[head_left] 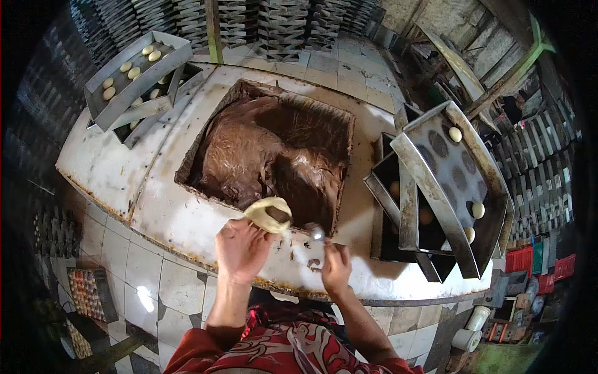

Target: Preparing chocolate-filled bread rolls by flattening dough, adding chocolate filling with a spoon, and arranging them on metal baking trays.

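My left hand [240,250] holds a flattened round of pale dough [254,214], its palm turned up. A lump of brown filling [278,214] lies on the dough. To the right, my right hand [337,269] is closed around a spoon [317,234], whose shiny bowl is near the front edge of a square box [342,202]. Thick brown paste [240,149] fills the box, piled high at the left and scooped lower at the front right. A few brown crumbs [314,265] lie on the white table [171,215] between my hands.
Stacked metal trays [134,107] with several pale dough balls [134,73] stand at the table's far left. More metal trays [408,193] are stacked crosswise at the right, with a few balls in the top one. A wooden post [213,31] rises behind the table.
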Demonstrator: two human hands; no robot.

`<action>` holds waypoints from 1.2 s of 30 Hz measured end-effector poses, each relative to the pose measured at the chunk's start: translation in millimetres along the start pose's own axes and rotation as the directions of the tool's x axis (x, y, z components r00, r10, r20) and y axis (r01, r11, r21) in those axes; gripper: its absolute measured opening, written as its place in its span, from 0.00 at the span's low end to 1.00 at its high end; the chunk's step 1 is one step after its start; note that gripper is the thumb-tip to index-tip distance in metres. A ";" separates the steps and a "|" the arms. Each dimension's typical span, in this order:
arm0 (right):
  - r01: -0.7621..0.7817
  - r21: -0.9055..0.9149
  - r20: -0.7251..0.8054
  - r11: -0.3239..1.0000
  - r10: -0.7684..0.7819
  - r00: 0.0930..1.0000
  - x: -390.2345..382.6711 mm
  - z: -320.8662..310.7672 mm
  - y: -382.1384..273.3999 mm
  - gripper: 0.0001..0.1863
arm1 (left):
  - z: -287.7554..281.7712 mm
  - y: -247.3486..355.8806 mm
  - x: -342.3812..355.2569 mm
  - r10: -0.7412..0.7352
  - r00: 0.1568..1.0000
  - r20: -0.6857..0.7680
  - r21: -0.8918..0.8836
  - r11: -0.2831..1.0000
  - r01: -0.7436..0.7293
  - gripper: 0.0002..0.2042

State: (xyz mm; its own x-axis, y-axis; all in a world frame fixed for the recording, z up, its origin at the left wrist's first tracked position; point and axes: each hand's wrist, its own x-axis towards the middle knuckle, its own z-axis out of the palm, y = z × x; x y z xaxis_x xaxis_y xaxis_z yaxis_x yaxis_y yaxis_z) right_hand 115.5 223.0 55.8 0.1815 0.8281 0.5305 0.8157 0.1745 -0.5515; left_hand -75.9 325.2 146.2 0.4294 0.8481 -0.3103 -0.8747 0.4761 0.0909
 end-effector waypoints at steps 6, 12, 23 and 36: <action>-0.131 -0.092 -0.037 0.987 0.128 0.991 -34.2 -2.0 56.9 0.18 | -39.3 -61.1 -30.6 0.005 0.999 -0.041 0.389 0.921 0.012 0.33; -0.822 0.401 0.885 0.405 0.062 0.462 7.1 -65.0 29.1 0.15 | -89.8 -156.9 -73.0 -0.243 0.970 0.012 0.309 0.924 0.227 0.25; -0.146 0.610 0.640 0.779 -0.376 0.670 -66.9 -179.2 37.1 0.11 | -57.0 -262.2 -149.0 0.209 0.954 -0.214 0.527 0.847 -0.067 0.28; -0.122 0.424 0.431 0.897 -0.081 0.899 -150.5 -333.1 101.6 0.06 | -89.0 -445.1 -189.8 0.298 0.951 0.084 0.663 0.696 -0.277 0.19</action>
State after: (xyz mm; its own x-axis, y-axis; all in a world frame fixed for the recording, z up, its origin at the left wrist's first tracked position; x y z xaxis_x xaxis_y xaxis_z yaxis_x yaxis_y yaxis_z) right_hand 354.0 -61.4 134.3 -0.1400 0.9595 0.2444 0.4765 0.2817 -0.8328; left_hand 211.9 -68.4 80.4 0.1664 0.9680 -0.1880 -0.5786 0.2502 0.7763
